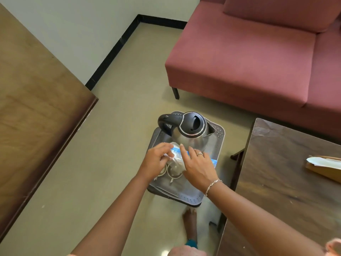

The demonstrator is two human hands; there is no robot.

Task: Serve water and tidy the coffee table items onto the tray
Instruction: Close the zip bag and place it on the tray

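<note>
On the tray [191, 199], the left hand [156, 160] pinches a limp, light, slippery plastic packet [174, 149]; the right hand [198, 168], fingers straight, steadies it. It looks best gripped by an edge.

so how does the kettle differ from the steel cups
The kettle is far bigger than the steel cups. The kettle has a black lid and handle; the cups are bare metal. The kettle stands clear; the cups sit partly under the plastic packet. Both are shiny steel, on the tray.

Steel kettle [191, 133], cups [174, 171], plastic packet [175, 147] on grey tray [184, 191]
</note>
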